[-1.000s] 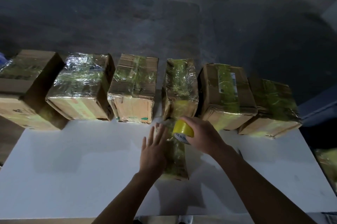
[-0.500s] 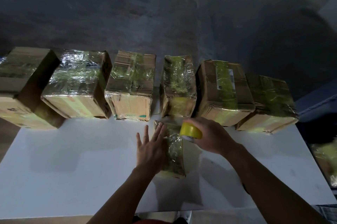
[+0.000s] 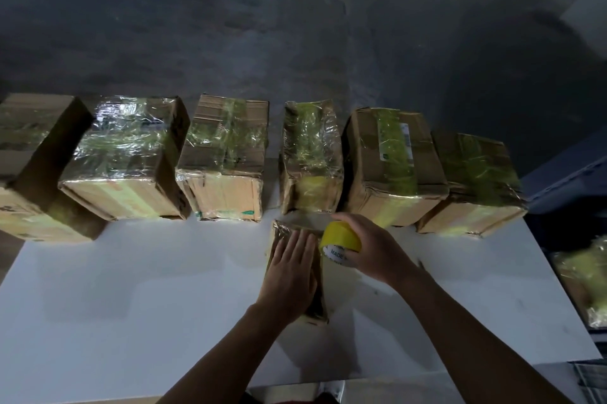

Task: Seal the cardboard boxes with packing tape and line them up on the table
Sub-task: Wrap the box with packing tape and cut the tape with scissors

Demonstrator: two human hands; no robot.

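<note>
Obs.: narrow box (image 3: 289, 226) lies lengthwise near the middle of the white table (image 3: 131, 288), its far end just short of the row of six boxes (image 3: 226, 157) that stands along the table's far edge, all of them already taped or film-wrapped. Your left hand (image 3: 290, 272) lies flat on the box top, fingers straight and together, pressing down rather than clasping. Your right hand (image 3: 371, 246) has its fingers curled round the yellow tape roll (image 3: 341, 239), held at the box's far right corner. Whether a strip runs from roll to box cannot be told. Off the table's right end sits a blurred, taped parcel (image 3: 584, 282). Handling, as judged: the box looks small and probably light, with a glossy skin of tape, so expect it to skid on the smooth tabletop when you pull tape. Keep the palm's weight on it. To move it into the row, take it by the two long sides. The worn cardboard may dent, so squeeze gently.
</note>
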